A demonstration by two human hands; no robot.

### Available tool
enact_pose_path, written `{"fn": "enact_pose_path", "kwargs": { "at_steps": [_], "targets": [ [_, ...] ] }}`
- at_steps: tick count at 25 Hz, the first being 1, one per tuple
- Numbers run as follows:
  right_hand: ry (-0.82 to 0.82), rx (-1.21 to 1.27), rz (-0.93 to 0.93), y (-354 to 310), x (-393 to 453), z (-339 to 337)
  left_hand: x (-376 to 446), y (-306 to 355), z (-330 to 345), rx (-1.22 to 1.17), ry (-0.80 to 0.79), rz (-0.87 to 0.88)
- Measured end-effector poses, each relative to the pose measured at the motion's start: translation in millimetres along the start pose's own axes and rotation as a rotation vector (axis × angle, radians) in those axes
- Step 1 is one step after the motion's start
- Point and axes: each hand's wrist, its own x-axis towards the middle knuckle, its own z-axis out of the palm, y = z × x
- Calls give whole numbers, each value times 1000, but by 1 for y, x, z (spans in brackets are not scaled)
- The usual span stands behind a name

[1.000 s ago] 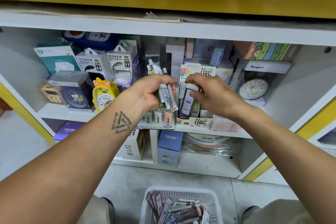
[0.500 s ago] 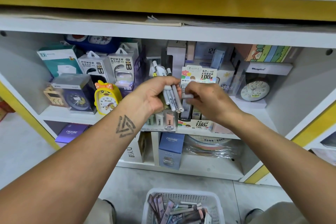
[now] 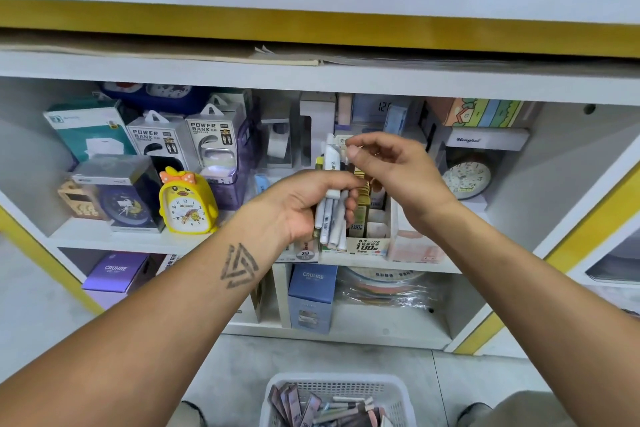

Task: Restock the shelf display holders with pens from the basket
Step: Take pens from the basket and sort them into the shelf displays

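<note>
My left hand point(image 3: 298, 204) grips a bundle of white and grey pens point(image 3: 330, 218), upright, in front of the middle shelf. Just behind the bundle stands the cardboard display holder point(image 3: 367, 246) marked 0.7 HB 100, with packs standing in its slots. My right hand point(image 3: 391, 166) hovers above the holder, its thumb and forefinger drawn together at the tops of the pens; whether they pinch one is unclear. The white basket point(image 3: 398, 388) sits on the floor below, holding several pens and flat packs point(image 3: 311, 406).
A yellow duck clock point(image 3: 187, 204), power bank boxes point(image 3: 156, 139) and a blue clock box point(image 3: 121, 198) fill the shelf's left side. A round clock point(image 3: 467, 177) stands at the right. Blue boxes point(image 3: 311, 298) sit on the lower shelf. A yellow-edged shelf board point(image 3: 311, 31) overhangs above.
My right hand has lifted out of the display holder and come up to the tops of the pens. My left hand with the bundle has shifted right, in front of the holder.
</note>
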Motion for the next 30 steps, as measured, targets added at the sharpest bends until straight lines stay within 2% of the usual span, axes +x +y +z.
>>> {"fn": "enact_pose_path", "kwargs": {
  "at_steps": [6, 12, 15, 24, 28, 30],
  "targets": [
    [0, -145, 95, 2, 6, -2, 9, -9, 13, 140, 44, 21],
    [55, 133, 197, 5, 8, -16, 0, -1, 2, 6, -52, 0],
    [13, 226, 172, 4, 9, -17, -6, 3, -14, -58, 8, 6],
    [-101, 224, 69, 6, 12, 14, -26, 15, -48, -76, 90, -27],
    [-112, 64, -59, 10, 16, 31, -33, 22, -66, -90, 257, 15],
    [-103, -212, -187, 13, 17, 38, -38, 25, -79, -135, 341, 43]
  ]
}}
